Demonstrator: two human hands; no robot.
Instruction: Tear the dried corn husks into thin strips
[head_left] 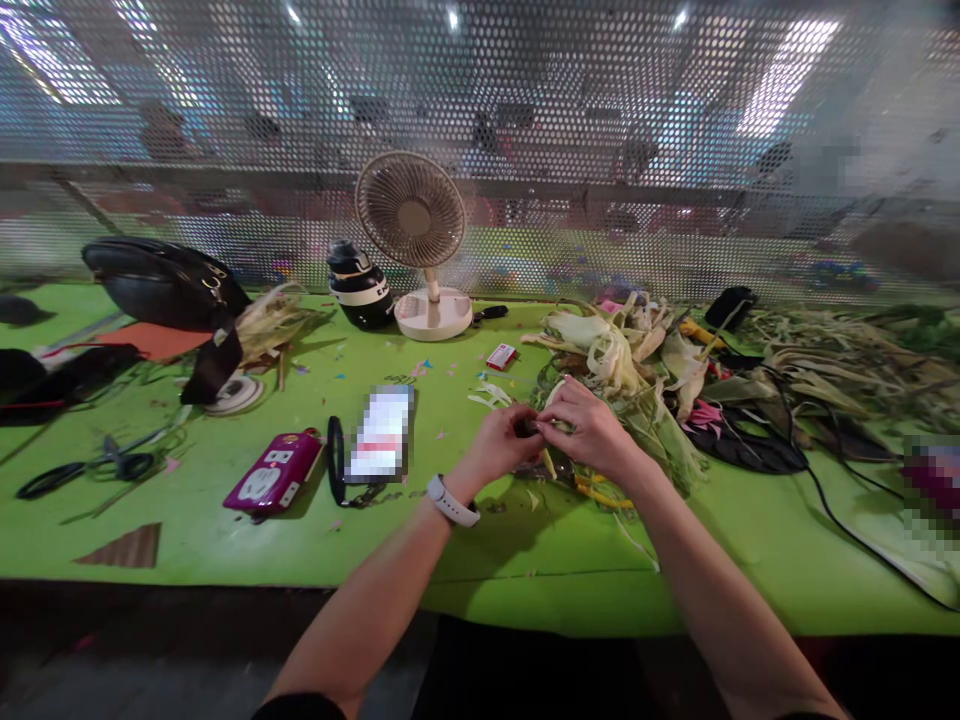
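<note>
My left hand [496, 445], with a white band on its wrist, and my right hand [592, 430] meet above the green table. The fingers of both are closed in a pinch around something small and dark that I cannot make out. Just behind my right hand lies a heap of pale and green corn husks [600, 340]. Yellow strips [600, 492] and a few husk shreds lie below my hands. A small red-and-white box [501, 356] sits beyond my left hand.
A white fan [411, 212] and a black bottle [360, 285] stand at the back by the perforated screen [525, 130]. A phone [381, 435], a purple pouch [276, 472] and scissors [120, 460] lie to the left. A black cable [817, 500] runs along the right.
</note>
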